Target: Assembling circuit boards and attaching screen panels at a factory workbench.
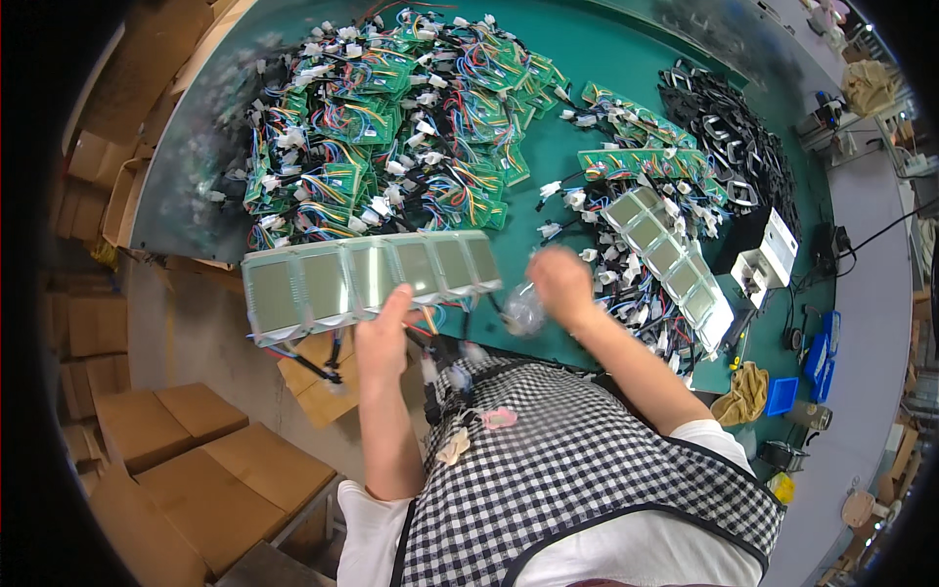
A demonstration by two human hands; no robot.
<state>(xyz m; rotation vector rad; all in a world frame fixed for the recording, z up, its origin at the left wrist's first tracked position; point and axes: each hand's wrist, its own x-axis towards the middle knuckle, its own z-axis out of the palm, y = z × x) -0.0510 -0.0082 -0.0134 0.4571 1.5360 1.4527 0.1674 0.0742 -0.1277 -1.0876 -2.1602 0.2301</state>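
A workbench with a green top (587, 59) fills the upper part of the view, with a stone-coloured floor and brown cardboard boxes (171, 426) at the lower left. The long display strip (372, 274) is raised over the near edge of the bench: a row of grey-green rectangular windows, glossy with reflections, in a pale translucent border, with coloured wires and connectors hanging underneath. The left hand (384, 333) is clamped on its lower edge, thumb over the front. The right hand (560, 284), blurred, has its fingers curled beside a crumpled clear plastic piece (525, 311); whether it grips that piece cannot be told.

Behind the strip, wired green circuit boards (352, 112) with white plugs are heaped thickly across the bench. A second display strip (665, 254) lies slanting on more wired boards to the right, crowding the space beside the right forearm. Beyond are a pile of black plastic frames (729, 142) and a black-and-white device (778, 249); any lettering on it is too small to read. Further right lie a tan cloth (741, 391) and a small blue tray (782, 396). A black-and-white checked apron (558, 450) covers the person's front.
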